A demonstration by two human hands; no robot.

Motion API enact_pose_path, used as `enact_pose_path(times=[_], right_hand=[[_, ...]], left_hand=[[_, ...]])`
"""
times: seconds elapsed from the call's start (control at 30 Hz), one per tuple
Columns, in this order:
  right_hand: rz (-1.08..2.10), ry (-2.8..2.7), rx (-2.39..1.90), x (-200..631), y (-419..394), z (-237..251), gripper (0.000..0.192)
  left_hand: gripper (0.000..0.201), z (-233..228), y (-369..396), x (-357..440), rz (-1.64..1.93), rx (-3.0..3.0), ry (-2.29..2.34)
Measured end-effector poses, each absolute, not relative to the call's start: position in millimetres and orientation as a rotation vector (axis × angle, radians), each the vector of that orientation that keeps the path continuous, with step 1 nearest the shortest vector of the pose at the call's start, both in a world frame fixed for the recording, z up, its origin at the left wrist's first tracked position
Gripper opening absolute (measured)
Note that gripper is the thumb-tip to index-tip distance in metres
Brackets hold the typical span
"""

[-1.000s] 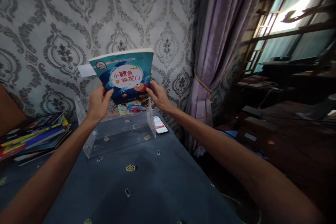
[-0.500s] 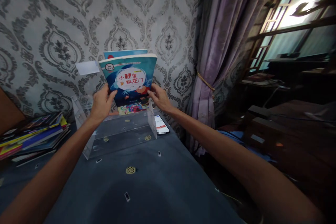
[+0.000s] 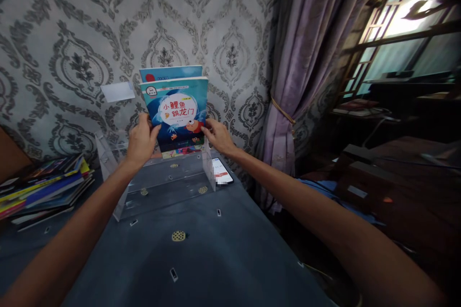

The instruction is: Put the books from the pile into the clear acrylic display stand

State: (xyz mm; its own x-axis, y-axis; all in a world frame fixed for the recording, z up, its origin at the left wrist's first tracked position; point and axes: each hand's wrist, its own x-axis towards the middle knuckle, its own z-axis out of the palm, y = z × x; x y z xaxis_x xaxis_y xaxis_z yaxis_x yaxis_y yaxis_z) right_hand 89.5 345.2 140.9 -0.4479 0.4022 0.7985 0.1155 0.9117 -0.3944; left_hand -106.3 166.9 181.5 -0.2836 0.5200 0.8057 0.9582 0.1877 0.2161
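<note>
A blue picture book (image 3: 176, 110) with red Chinese characters in a white oval on its cover is held upright between my two hands. My left hand (image 3: 140, 140) grips its left edge, thumb on the front cover. On the right edge, my right hand (image 3: 219, 135) pinches it, thumb also in front. Behind it a second light-blue book (image 3: 171, 73) shows only its top strip. The held book's lower part is at the back of a clear acrylic rack (image 3: 163, 180), and a colourful cover (image 3: 183, 151) shows just beneath it.
A phone (image 3: 222, 171) with a lit screen lies right of the rack. At the left is a stack of books (image 3: 46, 187). The dark tablecloth (image 3: 216, 259) ends at the right, beside a purple curtain (image 3: 288, 96). A patterned wall (image 3: 230, 24) stands behind.
The front book has turned flatter to face me and its right edge has shifted left. More of the second book's top shows. Both hands keep their hold.
</note>
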Motion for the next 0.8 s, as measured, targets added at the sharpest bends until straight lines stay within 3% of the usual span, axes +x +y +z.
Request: enact_pose_path(times=[0.2,0.53,0.8], right_hand=[[0.317,-2.037,-0.462,87.9,340.9,138.2,0.014],[0.269,-1.982,-0.559,85.3,336.9,130.2,0.01],[0.355,-1.929,-0.552,83.3,341.3,126.1,0.034]], left_hand=[[0.051,179.1,166.0,-100.3,-0.799,-1.333,-1.944],[0.068,182.1,163.6,-89.4,-0.585,-1.326,-2.115],[0.07,176.2,165.6,-91.7,-0.614,-1.381,-2.083]])
